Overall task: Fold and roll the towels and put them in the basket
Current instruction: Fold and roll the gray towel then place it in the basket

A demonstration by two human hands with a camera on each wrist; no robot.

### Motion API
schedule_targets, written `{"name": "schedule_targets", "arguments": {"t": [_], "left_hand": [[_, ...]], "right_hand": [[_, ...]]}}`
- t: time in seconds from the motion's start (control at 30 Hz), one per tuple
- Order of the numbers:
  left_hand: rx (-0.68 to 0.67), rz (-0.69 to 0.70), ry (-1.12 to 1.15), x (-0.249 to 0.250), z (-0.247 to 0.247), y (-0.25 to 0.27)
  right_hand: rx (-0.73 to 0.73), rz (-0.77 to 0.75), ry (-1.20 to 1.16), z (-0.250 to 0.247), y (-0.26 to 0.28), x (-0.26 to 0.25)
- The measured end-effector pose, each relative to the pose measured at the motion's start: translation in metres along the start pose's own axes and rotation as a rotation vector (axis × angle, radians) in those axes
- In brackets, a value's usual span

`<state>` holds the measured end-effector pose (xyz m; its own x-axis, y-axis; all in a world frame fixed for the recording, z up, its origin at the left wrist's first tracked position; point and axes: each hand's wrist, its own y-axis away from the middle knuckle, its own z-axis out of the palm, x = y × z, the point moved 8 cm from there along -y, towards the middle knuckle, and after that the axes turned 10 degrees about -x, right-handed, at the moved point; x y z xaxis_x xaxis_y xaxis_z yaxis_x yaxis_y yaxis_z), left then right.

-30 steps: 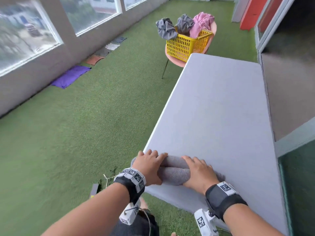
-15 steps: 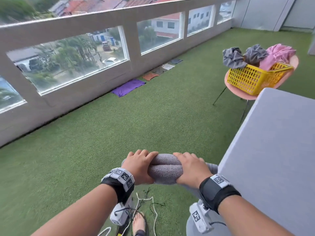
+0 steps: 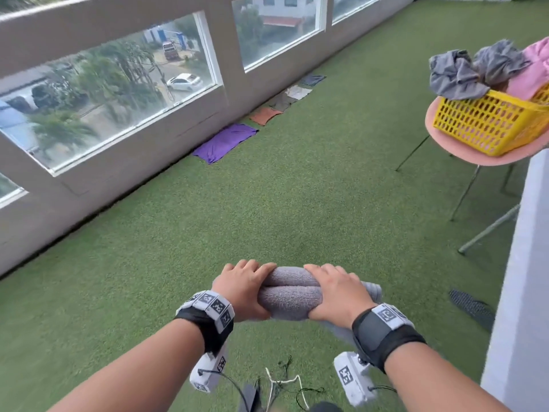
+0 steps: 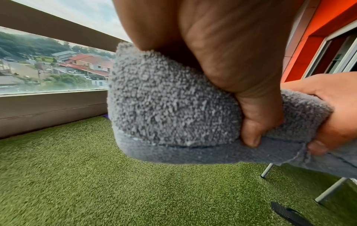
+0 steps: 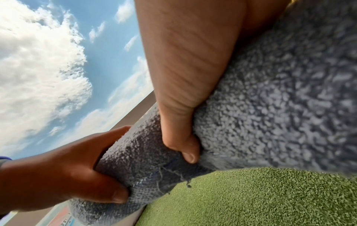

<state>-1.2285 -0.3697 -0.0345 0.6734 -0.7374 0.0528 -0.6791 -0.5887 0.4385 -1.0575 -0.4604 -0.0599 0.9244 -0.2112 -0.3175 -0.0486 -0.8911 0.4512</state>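
Note:
A grey rolled towel (image 3: 289, 294) hangs in the air above the green turf, held level between both hands. My left hand (image 3: 242, 288) grips its left end, fingers over the top and thumb underneath. My right hand (image 3: 334, 292) grips the right part, with a loose flap (image 3: 371, 289) trailing past it. The left wrist view shows the towel's fluffy end (image 4: 170, 107) with the left thumb (image 4: 251, 119) curled under it. In the right wrist view the right thumb (image 5: 181, 137) presses into the roll (image 5: 280, 107). A yellow basket (image 3: 487, 120) stands far right on a pink chair.
The basket holds crumpled grey towels (image 3: 457, 75) and a pink one (image 3: 531, 72). The pink chair (image 3: 463, 147) has thin metal legs. The white table's edge (image 3: 523, 278) runs down the right side. Several cloths, one purple (image 3: 224, 142), lie along the windowed wall. Cables (image 3: 282, 385) and a dark sandal (image 3: 471, 307) lie on the turf.
Both hands lifted the rolled towel off the table and carried it left, out over the turf. The view swung left, so the table slid to the right edge.

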Motion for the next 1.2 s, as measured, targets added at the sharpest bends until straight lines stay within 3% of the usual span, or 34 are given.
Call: {"name": "schedule_targets", "arguments": {"t": [0.2, 0.37, 0.87, 1.03, 1.2], "left_hand": [[-0.027, 0.101, -0.026, 0.011, -0.040, -0.090], [-0.036, 0.209, -0.082, 0.045, -0.089, -0.206], [0.004, 0.525, -0.173, 0.210, -0.284, -0.553], [-0.023, 0.637, -0.179, 0.258, -0.334, -0.693], [-0.070, 0.771, -0.245, 0.310, -0.393, -0.795]], "right_hand": [[0.011, 0.081, -0.055, -0.043, -0.043, 0.057], [0.050, 0.168, -0.097, -0.093, -0.087, 0.145], [0.182, 0.465, -0.185, -0.303, -0.177, 0.441], [0.218, 0.593, -0.245, -0.363, -0.226, 0.540], [0.264, 0.718, -0.344, -0.419, -0.252, 0.616]]}}
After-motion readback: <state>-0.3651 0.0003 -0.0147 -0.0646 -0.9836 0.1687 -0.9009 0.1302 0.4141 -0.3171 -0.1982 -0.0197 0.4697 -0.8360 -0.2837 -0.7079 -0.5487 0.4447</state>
